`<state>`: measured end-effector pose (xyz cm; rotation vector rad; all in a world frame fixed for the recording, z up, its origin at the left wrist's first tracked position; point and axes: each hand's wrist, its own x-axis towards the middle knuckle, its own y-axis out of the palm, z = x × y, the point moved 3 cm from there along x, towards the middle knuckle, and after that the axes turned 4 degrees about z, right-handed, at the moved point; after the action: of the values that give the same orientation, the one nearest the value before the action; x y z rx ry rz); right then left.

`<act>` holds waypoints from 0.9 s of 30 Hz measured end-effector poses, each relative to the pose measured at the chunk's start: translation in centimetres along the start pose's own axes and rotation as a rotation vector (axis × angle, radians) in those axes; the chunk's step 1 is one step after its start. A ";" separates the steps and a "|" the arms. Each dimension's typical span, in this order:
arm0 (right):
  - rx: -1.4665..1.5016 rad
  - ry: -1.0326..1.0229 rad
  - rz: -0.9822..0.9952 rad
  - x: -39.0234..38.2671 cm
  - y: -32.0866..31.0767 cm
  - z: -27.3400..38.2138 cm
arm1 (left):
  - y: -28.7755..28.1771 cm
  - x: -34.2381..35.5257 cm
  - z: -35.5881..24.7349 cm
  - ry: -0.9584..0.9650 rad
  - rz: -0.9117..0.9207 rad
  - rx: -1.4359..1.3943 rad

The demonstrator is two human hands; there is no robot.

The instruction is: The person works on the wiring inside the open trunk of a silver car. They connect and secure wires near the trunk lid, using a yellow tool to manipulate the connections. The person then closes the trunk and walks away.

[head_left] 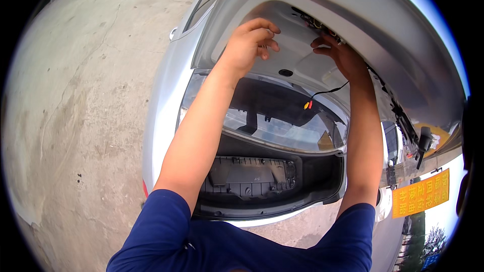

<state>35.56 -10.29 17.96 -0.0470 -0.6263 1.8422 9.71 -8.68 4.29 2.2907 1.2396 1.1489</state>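
Both my arms reach up under the raised silver trunk lid [302, 63] of a car. My left hand [250, 44] hovers below the lid's inner face, its fingers loosely bent and apart, with nothing seen in them. At the lid's rear edge my right hand [345, 59] touches or nearly touches a dark slot with wiring and metal parts [318, 24]. Its thumb and forefinger stand apart; some other fingers are hidden. A thin black cable [327, 91] hangs by my right wrist, ending in yellow and red plugs [308, 105].
Below my arms, a black plastic trim panel [247, 175] lies in the open trunk [322, 176]. The rear window [282, 113] slopes behind it. Concrete ground [85, 111] stretches to the left. A yellow sign [421, 194] and another vehicle [392, 143] are at the right.
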 end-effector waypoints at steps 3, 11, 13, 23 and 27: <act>-0.002 0.028 -0.008 -0.2 0.2 0.3 | 0.5 -0.1 -0.4 -0.068 0.000 0.171; -0.009 0.053 0.018 0.1 -1.2 -0.8 | -1.4 1.2 0.5 -0.053 0.140 -0.313; -0.040 0.039 0.015 -0.1 -1.3 -0.7 | -0.9 0.9 0.9 -0.018 0.114 -0.422; -0.040 -0.015 0.019 -0.4 -1.1 -0.6 | 0.3 0.0 -0.1 0.028 -0.008 -0.562; -0.153 -0.015 -0.008 0.3 -0.6 -0.8 | -2.2 1.3 0.8 0.057 0.105 -0.632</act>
<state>36.26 -9.57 17.64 -0.1320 -0.7756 1.7851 9.48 -6.29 3.11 1.8637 0.6404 1.4023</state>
